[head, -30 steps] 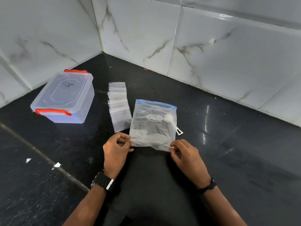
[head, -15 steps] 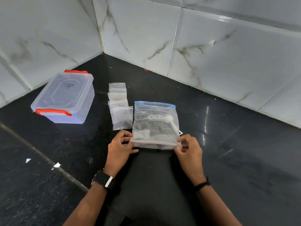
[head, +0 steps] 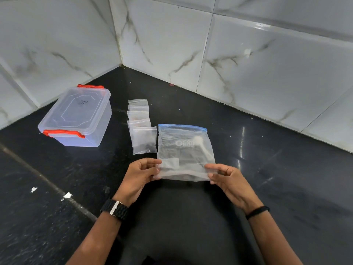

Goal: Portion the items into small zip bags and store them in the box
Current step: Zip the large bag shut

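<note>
A person's two hands hold a large zip bag (head: 184,150) by its near edge above a black stone floor, in a corner of marble-look wall tiles (head: 248,60). The left hand (head: 138,175) pinches the bag's near-left corner between thumb and fingers; the right hand (head: 228,180) pinches the near-right corner the same way. The bag's blue zip strip faces away, toward the wall, and a white scoop shows through the clear plastic near the printed logo.

Compared with a second ago, the bag has been turned square to the viewer and drawn a little nearer, and its near edge now sags in a fold between the two grips. The right hand, which earlier lay over the corner from above, has rolled palm-up with the fingers curled under the plastic.

Just left of the bag, a row of small zip bags (head: 142,127) lies overlapped on the floor, unmoved. Farther left stands the clear box (head: 76,116) with red clips, its lid on, well apart from the hands. A watch (head: 114,208) circles the left wrist, a dark band (head: 257,211) the right.
</note>
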